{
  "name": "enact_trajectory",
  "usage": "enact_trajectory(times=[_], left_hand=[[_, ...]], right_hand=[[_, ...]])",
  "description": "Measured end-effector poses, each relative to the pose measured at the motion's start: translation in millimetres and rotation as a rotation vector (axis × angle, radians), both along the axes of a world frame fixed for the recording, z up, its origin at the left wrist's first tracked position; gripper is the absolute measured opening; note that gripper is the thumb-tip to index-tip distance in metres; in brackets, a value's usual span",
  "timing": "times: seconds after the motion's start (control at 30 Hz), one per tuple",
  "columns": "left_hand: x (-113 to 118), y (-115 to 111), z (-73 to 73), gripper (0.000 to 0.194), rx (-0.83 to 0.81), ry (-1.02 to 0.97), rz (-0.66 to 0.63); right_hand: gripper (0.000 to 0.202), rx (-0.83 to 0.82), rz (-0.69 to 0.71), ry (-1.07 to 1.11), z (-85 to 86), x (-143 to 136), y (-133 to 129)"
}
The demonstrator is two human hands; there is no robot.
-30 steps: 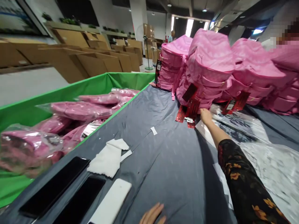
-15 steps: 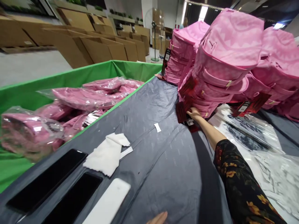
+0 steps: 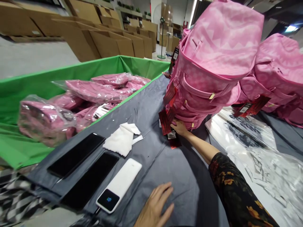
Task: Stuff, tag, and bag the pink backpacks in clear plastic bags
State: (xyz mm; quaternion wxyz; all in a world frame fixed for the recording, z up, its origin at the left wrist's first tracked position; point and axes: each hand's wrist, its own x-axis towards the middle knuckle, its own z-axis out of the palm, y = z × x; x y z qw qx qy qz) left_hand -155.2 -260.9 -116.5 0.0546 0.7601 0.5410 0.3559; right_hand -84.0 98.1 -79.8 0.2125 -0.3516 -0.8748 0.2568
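Note:
My right hand [image 3: 180, 127] is closed on the lower edge of a stack of pink backpacks [image 3: 203, 85], near its base. Red hang tags [image 3: 166, 121] dangle right beside the fingers. Part of the grip is hidden under the fabric. Low in the view, my left hand [image 3: 157, 203] holds nothing, its fingers spread just over the grey cloth [image 3: 184, 186]. To its left lie a white device with a small lit screen [image 3: 119, 186] and two black phones [image 3: 75, 156]. A white cloth [image 3: 121, 140] rests beyond them.
A green-walled bin [image 3: 99, 66] at left holds several pink bags in clear plastic [image 3: 92, 91]. More pink backpacks [image 3: 279, 72] stand at right, behind clear plastic packaging [image 3: 248, 132]. Cardboard boxes [image 3: 109, 42] and a standing fan [image 3: 162, 34] are farther back.
The front backpack stack has come left and nearer with my right hand on it. My left hand has come further into view. The camera view has shifted too.

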Motion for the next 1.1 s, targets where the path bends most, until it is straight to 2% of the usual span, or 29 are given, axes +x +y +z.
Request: enact_trajectory(times=[0.07,0.13,0.23,0.27,0.33,0.4,0.5,0.57,0.67,0.77,0.83,0.9,0.97,1.03,1.1], left_hand=[[-5,38,14.7,0.041,-0.017,-0.034,0.153],[-20,94,25.3,0.038,-0.061,-0.085,0.323],[-57,182,32.6,0.024,-0.251,-0.247,0.534],[-69,206,33.5,0.021,-0.272,-0.267,0.568],[-88,240,34.3,0.015,-0.310,-0.309,0.611],[-98,256,34.7,0.008,-0.352,-0.344,0.620],[-97,257,35.6,0.018,-0.408,-0.362,0.600],[-91,252,37.1,0.022,-0.417,-0.344,0.575],[-82,245,41.2,0.017,-0.419,-0.321,0.545],[-83,241,49.7,0.006,-0.415,-0.315,0.540],[-87,234,58.9,0.003,-0.405,-0.323,0.546],[-89,221,69.3,0.001,-0.375,-0.337,0.543],[-81,199,77.8,0.006,-0.339,-0.351,0.509],[-61,168,81.7,0.009,-0.330,-0.362,0.433],[-33,135,80.5,0.010,-0.342,-0.368,0.290]], right_hand=[[0.026,-0.034,0.048,0.040,7.8,0,-14],[0.026,-0.019,0.079,-0.013,17.3,5,-28],[0.033,0.197,0.005,-0.237,28.0,19,-51],[0.036,0.282,-0.039,-0.305,29.4,23,-59],[0.038,0.397,-0.102,-0.381,28.6,28,-73],[0.034,0.461,-0.110,-0.388,24.7,25,-84],[0.029,0.508,-0.081,-0.395,17.3,9,-93],[0.032,0.427,-0.080,-0.451,13.7,-3,-94],[0.032,0.273,-0.125,-0.495,12.7,-12,-94],[0.027,0.242,-0.179,-0.462,17.7,-5,-96],[0.021,0.122,-0.261,-0.332,21.7,9,-103],[0.015,-0.131,-0.340,-0.094,23.4,28,-115],[0.009,-0.531,-0.376,0.263,21.8,46,-135],[0.013,-0.947,-0.373,0.610,18.4,59,-159],[0.016,-1.247,-0.359,0.819,15.4,65,-185]])
